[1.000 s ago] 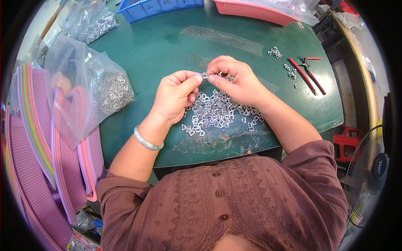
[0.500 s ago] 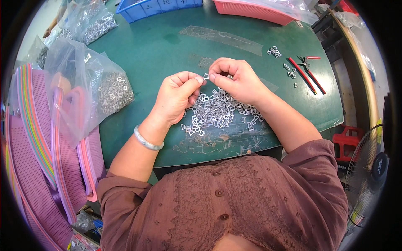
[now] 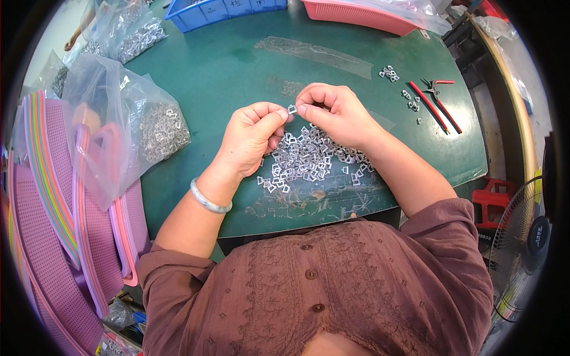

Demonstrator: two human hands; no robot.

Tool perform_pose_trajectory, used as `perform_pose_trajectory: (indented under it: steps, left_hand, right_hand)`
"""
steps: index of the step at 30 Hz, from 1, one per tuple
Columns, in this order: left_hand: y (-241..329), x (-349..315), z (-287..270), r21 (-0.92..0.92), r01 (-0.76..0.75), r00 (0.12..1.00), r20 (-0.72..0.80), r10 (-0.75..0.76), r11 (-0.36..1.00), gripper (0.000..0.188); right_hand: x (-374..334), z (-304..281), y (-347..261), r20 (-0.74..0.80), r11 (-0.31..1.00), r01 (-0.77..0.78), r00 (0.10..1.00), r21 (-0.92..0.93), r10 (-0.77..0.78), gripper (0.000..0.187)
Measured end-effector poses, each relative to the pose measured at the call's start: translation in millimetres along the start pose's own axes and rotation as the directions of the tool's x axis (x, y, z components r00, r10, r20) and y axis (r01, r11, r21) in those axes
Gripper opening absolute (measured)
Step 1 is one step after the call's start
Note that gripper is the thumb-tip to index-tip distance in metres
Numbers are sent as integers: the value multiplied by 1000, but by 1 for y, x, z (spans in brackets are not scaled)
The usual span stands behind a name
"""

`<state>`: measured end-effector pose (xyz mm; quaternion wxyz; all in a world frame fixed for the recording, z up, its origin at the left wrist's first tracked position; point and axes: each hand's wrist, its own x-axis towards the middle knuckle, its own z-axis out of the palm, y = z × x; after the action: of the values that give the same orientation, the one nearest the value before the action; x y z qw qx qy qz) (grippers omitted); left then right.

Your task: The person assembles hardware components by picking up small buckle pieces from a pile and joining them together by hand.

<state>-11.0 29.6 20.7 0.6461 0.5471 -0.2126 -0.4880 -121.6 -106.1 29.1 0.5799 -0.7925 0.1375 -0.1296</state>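
Between my fingertips, above the table, is a small metal buckle (image 3: pixel 292 109) with a squarish open frame. My left hand (image 3: pixel 252 133) pinches one side of it with thumb and forefinger. From the other side, my right hand (image 3: pixel 335 113) grips it between thumb and forefinger. Just below both hands lies a loose pile of similar metal buckles (image 3: pixel 303 157), partly covered by the right hand. The buckle's finer details are too small to make out.
A clear bag of metal pieces (image 3: pixel 163 130) and purple perforated baskets (image 3: pixel 35 207) stand at left. Red-handled pliers (image 3: pixel 436 89) and several stray buckles (image 3: pixel 389 73) lie at right. A blue bin (image 3: pixel 225 13) and a pink basket (image 3: pixel 356 18) line the far edge.
The buckle between my fingertips has tilted slightly. Both hands stay in nearly the same place.
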Motion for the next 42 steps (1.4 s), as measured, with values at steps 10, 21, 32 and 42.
perform_pose_trajectory:
  steps: [10, 21, 32, 42]
  left_hand:
    - [-1, 0, 1, 124, -80, 996, 34, 77, 989, 11]
    - [-1, 1, -1, 106, -81, 995, 65, 74, 991, 10]
    - [-1, 1, -2, 124, -97, 995, 45, 92, 987, 9]
    - [-1, 1, -3, 194, -147, 989, 55, 139, 970, 10]
  right_hand:
    - [0, -2, 3, 24, 996, -51, 998, 77, 49, 11]
    - [1, -3, 4, 55, 992, -82, 996, 93, 77, 10]
    - [0, -4, 4, 67, 993, -81, 995, 86, 75, 11]
    - [0, -5, 4, 68, 994, -45, 997, 103, 38, 10]
